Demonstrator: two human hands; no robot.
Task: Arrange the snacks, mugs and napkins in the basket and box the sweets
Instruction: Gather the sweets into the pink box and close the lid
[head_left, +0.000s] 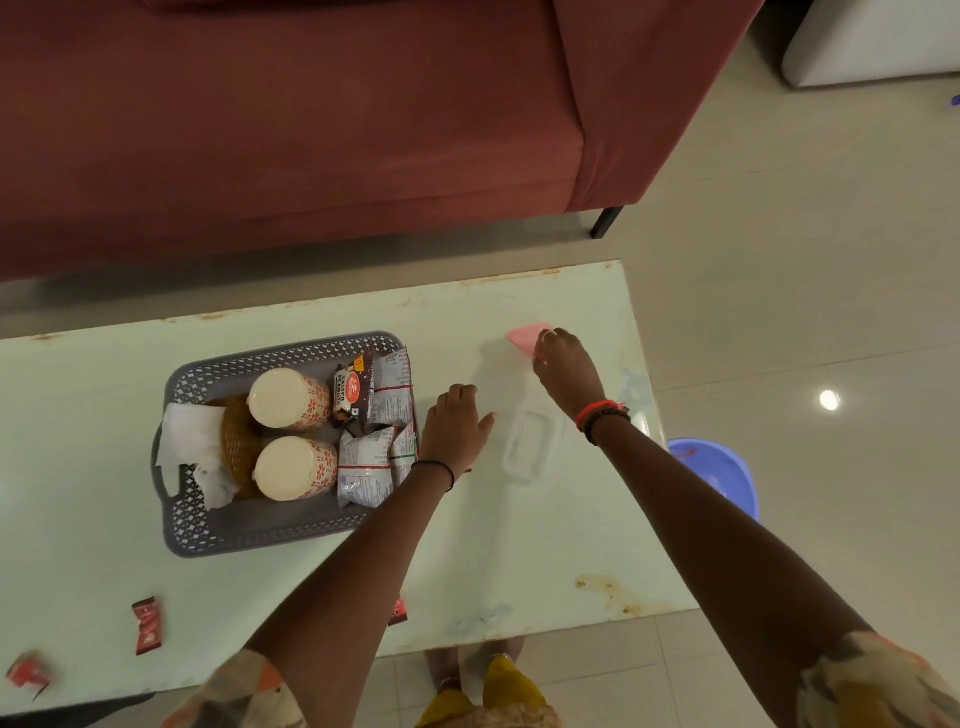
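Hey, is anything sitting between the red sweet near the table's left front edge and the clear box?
Yes. The left forearm crosses the table between the red sweet and the clear box, and the grey basket has its near corner close to that line.

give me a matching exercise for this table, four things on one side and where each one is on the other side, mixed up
Things:
1 mugs
2 clear box
3 pink lid
4 red sweets

Places:
a under the fingers of the right hand
b loose near the near edge of the table
c in the basket
d on the table, right of the basket

Pairs: 1-c, 2-d, 3-a, 4-b
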